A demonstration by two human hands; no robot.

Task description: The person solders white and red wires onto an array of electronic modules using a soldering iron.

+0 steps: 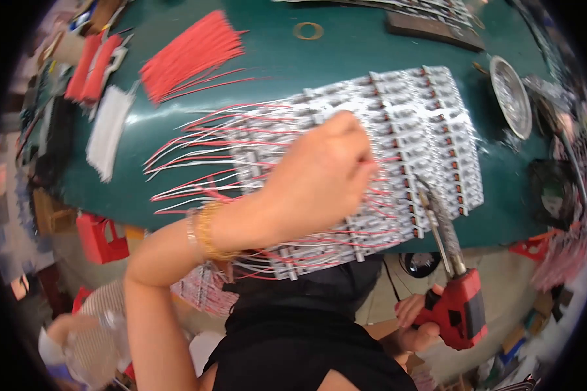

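Note:
A large panel of small grey circuit boards [424, 98] lies tilted across the green table, with dark-orange parts set in rows. Red and white wires [182, 153] stick out from its left side, and more run across its lower rows. Over the middle of the panel, my left hand [326, 169] is closed in a pinch. A red wire [388, 159] runs out from its fingertips toward a board. My right hand [421, 322], below the table edge, grips a red and black soldering gun [463, 313]. The gun's long metal front points up over the panel, its tip near the boards.
Beyond the panel lie a red wire bundle [195, 55], a white wire bundle [111, 133] and a yellowish ring [308, 30]. A dark bar [434, 32] supports another panel at the back. A metal dish [512, 98] and a black fan [554, 189] stand right. Another person [88, 332] sits lower left.

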